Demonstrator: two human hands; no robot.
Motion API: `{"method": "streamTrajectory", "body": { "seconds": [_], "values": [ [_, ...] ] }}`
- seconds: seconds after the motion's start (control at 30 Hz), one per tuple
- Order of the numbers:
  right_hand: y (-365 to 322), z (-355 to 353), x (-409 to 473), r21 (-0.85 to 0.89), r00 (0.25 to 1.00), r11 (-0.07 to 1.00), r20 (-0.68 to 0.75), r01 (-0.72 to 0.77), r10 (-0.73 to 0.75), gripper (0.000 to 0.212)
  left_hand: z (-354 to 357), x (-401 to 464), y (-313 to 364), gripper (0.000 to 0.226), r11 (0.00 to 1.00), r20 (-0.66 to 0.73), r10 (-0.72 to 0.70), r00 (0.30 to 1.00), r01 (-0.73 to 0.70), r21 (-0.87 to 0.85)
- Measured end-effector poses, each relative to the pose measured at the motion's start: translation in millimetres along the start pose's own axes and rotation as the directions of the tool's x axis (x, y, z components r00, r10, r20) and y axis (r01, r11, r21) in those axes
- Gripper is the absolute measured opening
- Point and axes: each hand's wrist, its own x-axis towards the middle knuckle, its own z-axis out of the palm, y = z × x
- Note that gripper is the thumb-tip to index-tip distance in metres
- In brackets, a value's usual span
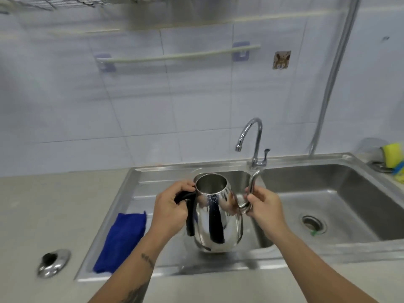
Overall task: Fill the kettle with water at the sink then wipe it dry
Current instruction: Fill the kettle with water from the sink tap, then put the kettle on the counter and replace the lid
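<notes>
A shiny steel kettle with an open top and no lid is held upright above the sink's draining board. My left hand grips its black handle on the left side. My right hand holds the curved gooseneck spout on the right. The chrome tap stands just behind the kettle, and no water runs from it. A blue cloth lies flat on the draining board to the left of the kettle. The kettle's lid, steel with a black knob, rests on the counter at the far left.
The steel sink basin with its drain lies to the right. A yellow and blue sponge sits at the sink's back right corner. A towel rail hangs on the tiled wall. A grey pipe runs down at right.
</notes>
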Motion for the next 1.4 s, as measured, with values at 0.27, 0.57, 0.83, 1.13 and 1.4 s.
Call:
{"method": "streamTrajectory", "body": {
  "seconds": [0.27,0.57,0.83,1.13,1.4],
  "values": [
    [-17,63,-54,-0.013,1.0,1.0,0.014,0.006,-0.005,0.028,-80,-20,-17,0.057,0.998,-0.01,0.035,0.999,-0.034,0.048],
    [-36,221,-77,0.076,1.0,0.997,0.013,-0.001,0.0,0.025,-219,20,-79,0.062,0.993,0.021,0.102,0.995,-0.103,0.054],
    [-40,366,-78,0.112,0.998,0.993,-0.033,-0.042,0.046,0.023,-335,69,-144,0.062,0.996,0.045,0.063,0.997,-0.065,0.063],
    [-35,464,-66,0.101,0.992,0.987,-0.006,-0.122,0.123,0.028,-403,90,-200,0.065,0.994,0.007,-0.035,0.999,0.034,0.104],
    [-21,500,-65,0.073,0.99,0.987,0.027,-0.142,0.14,0.035,-425,89,-236,0.063,0.982,-0.012,-0.03,0.999,0.032,0.187]
  ]
}}
